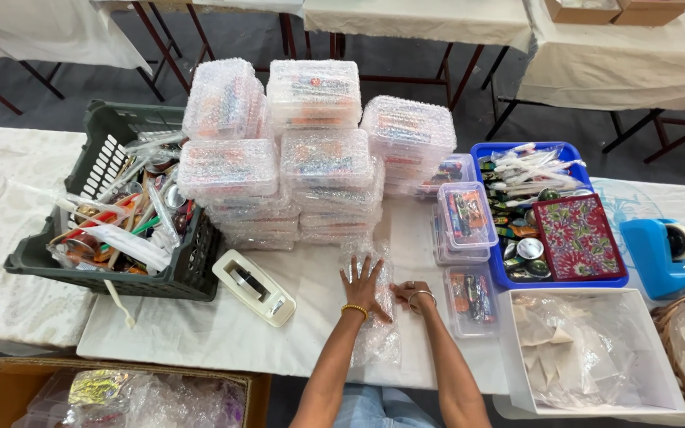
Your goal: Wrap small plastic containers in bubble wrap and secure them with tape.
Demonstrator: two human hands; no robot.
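My left hand (364, 283) lies flat with fingers spread on a sheet of bubble wrap (374, 337) spread on the white table (200, 333). My right hand (411, 293) rests just to the right, fingers curled at the sheet's edge; whether it pinches the sheet is unclear. A clear plastic box (471, 299) with colourful items inside sits right of that hand. Two more such boxes are stacked (464, 218) behind it. Several bubble-wrapped boxes are piled high (311, 150) at the back of the table.
A dark green crate (105, 158) of packaged utensils stands left. A white tape dispenser (254, 287) lies near my left hand. A blue tray (509, 277) with small items and a floral box, a blue tape dispenser (663, 255), a white bin (588, 353), and a cardboard box (9, 380) surround.
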